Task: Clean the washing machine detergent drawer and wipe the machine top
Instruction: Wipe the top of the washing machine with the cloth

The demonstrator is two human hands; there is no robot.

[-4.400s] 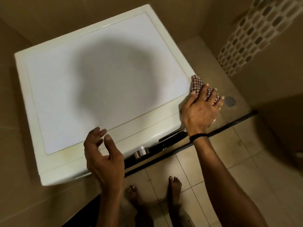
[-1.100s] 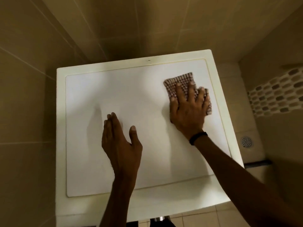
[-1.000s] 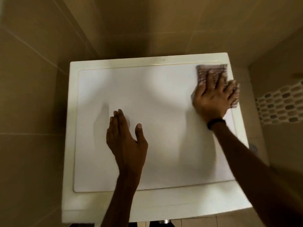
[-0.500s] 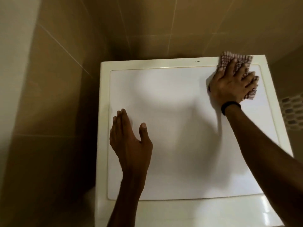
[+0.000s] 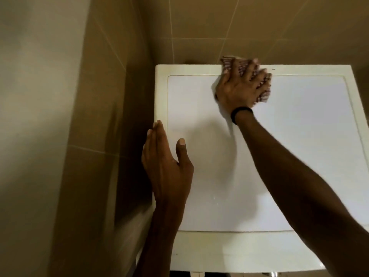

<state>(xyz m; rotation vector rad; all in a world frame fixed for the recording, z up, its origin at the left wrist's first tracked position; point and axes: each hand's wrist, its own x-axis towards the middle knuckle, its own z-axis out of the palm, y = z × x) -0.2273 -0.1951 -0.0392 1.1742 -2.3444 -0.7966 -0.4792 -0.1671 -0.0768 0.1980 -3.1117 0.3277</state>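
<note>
Right hand (image 5: 239, 90), fingers spread, presses the checked cloth (image 5: 264, 96) on the washing machine top (image 5: 299, 136) at its back rim; left hand (image 5: 165, 162) flat, fingers together; I'd press firmly into that groove.

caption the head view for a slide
Right hand presses checked cloth at back edge of machine top; left hand flat

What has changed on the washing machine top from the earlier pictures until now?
The right hand, pressing the brown-and-white checked cloth, moved from the front right corner up to the back right corner, then left along the back edge of the white washing machine top. The left hand stayed open and flat near the left edge; nothing was let go.
</note>
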